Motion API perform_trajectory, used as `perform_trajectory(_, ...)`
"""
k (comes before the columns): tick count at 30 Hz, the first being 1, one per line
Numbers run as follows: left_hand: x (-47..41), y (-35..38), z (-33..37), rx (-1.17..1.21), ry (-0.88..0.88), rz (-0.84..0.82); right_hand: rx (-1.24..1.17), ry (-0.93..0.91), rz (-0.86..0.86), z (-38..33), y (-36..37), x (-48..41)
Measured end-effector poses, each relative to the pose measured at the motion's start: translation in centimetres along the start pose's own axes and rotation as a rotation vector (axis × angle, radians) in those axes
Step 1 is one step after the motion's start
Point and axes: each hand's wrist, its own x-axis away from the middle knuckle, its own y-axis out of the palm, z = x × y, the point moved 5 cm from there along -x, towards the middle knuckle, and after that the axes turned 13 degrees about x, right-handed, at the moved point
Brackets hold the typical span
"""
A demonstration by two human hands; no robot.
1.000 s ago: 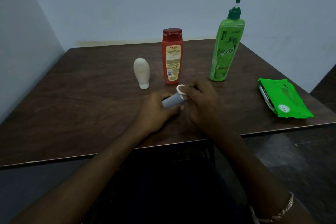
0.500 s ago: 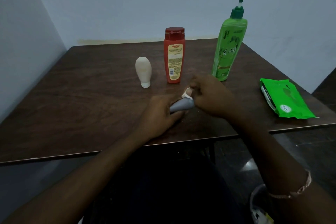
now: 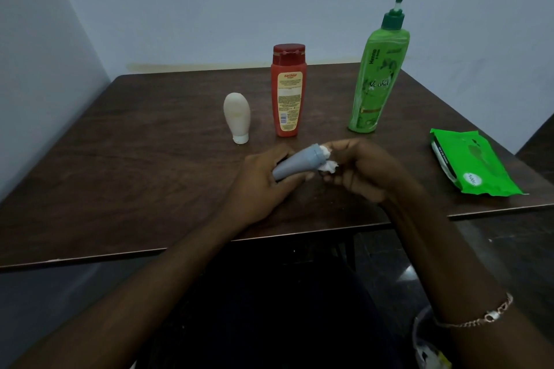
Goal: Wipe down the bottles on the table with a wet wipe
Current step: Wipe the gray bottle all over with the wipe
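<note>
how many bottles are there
4: grey bottle in the left hand; standing on the table, cream bottle at left, red bottle in the middle, green pump bottle at right. None look hidden.

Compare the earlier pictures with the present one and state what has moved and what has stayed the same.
The right hand, pinching the wet wipe, slid along the grey tube to its cap end, so more of the tube shows. The left hand kept holding the tube. The cream bottle, red bottle, green pump bottle and wipes pack stayed put.
</note>
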Motion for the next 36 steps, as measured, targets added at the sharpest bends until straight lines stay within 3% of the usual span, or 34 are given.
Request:
perform_trajectory(5, -0.1, 0.3, -0.7, -0.054, 0.001, 0.009, -0.199, 0.075, 0.161, 2.0, 1.0, 0.9)
perform_trajectory(10, -0.3, 0.2, -1.2, -0.051, -0.030, 0.023, -0.146, 0.072, 0.288, 2.3, 1.8, 2.4)
perform_trajectory(13, -0.5, -0.1, -1.4, 0.090, -0.107, -0.005, -0.093, 0.022, 0.288, 1.8, 1.2, 3.6)
perform_trajectory(17, -0.7, -0.2, -1.5, 0.316, -0.266, -0.072, -0.037, -0.185, 0.318, 0.2, -0.6, 5.2)
perform_trajectory(21, -0.6, -0.1, -1.6, 0.345, -0.276, -0.106, 0.157, -0.401, 0.392, -2.0, -1.8, 5.7)
perform_trajectory(24, -0.5, 0.0, -1.6, 0.353, -0.286, -0.119, 0.522, -0.476, 0.443, -3.5, -1.3, 6.0)
perform_trajectory(27, -0.4, 0.1, -1.4, 0.304, -0.280, -0.134, 0.899, -0.558, 0.385, -4.5, 0.3, 5.6)
perform_trajectory(36, -0.5, -0.1, -0.9, 0.331, -0.250, -0.122, 1.051, -0.543, 0.417, -5.2, 0.9, 5.0)
